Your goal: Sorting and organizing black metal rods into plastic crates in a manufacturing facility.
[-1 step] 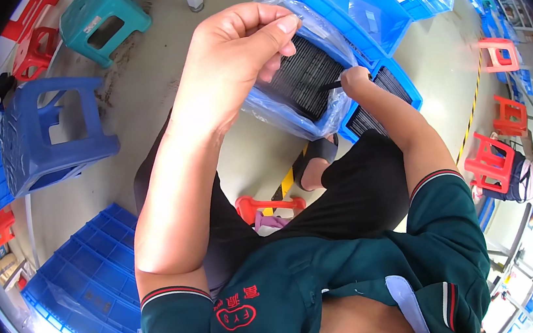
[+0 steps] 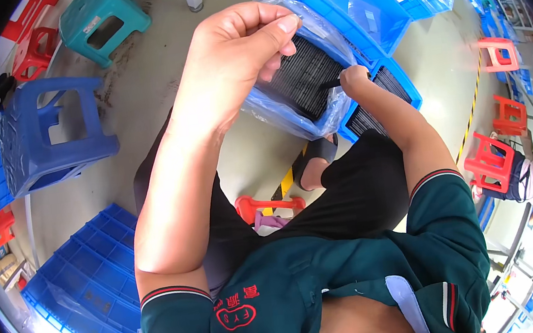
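The left hand [image 2: 242, 43] is closed in a pinch, fingertips toward the right; whether they hold anything I cannot tell. Beneath and right of it, dark strips [image 2: 305, 73] lie inside a plastic liner [image 2: 287, 119]. Above them, a slim black rod [image 2: 331, 85] points left from the gripping right hand [image 2: 356, 80], its long axis nearly crosswise. Just right of that hand sits a blue crate [image 2: 409, 81].

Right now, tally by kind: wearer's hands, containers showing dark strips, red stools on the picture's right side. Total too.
Wearer's hands: 2 (left hand, right hand)
Containers showing dark strips: 2 (bag-lined container, blue bin)
Red stools, right side: 3
Total: 7
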Action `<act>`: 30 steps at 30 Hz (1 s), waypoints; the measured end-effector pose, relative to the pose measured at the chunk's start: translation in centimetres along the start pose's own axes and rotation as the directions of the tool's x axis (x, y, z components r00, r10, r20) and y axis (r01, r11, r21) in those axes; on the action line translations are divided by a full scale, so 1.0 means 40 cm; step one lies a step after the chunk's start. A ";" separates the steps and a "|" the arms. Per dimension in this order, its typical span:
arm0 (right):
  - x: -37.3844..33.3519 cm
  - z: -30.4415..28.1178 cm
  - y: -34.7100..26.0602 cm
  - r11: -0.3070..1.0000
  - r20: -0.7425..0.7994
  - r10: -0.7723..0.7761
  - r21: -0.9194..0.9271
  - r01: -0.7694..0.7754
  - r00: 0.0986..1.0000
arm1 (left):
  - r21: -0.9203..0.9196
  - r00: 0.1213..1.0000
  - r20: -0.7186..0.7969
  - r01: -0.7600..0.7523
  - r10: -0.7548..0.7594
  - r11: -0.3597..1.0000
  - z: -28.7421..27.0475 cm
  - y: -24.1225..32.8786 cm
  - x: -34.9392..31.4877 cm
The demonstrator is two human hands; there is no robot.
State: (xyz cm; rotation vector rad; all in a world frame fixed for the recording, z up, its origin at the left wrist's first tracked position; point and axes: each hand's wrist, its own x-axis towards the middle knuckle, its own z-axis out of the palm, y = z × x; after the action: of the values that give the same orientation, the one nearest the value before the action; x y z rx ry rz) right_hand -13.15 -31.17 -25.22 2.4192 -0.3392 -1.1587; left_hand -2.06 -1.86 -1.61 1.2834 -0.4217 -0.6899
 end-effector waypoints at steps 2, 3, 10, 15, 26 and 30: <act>0.019 0.004 0.005 0.996 -0.080 0.022 -0.085 -0.029 0.997 | -0.016 1.000 0.010 -0.003 0.003 1.000 0.002 -0.004 0.007; 0.031 0.007 0.001 0.996 -0.080 0.025 -0.088 -0.032 0.996 | -0.028 1.000 0.015 0.000 0.000 1.000 0.001 -0.008 0.010; 0.105 -0.009 -0.030 0.997 0.224 0.023 -0.077 -0.006 0.974 | -0.025 1.000 0.002 0.002 -0.002 1.000 -0.002 0.001 0.020; 0.039 0.102 0.021 0.986 -0.207 -0.091 0.117 0.117 0.974 | -0.027 1.000 0.004 -0.023 0.023 0.999 -0.012 -0.005 0.029; -0.315 -0.081 0.085 0.253 -0.304 0.143 0.931 0.263 0.942 | -0.148 0.998 -0.064 -0.037 0.028 0.988 -0.014 0.013 0.059; -0.479 -0.165 0.097 0.000 -0.448 0.269 0.885 0.466 0.852 | -0.171 0.998 -0.050 -0.052 0.044 0.984 -0.002 0.025 0.057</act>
State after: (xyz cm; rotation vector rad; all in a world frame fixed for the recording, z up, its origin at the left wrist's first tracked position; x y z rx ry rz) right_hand -19.98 -25.16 -6.73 3.9477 -1.1802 0.1086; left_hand -0.10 -3.23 -0.88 1.1201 -0.3461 -0.6407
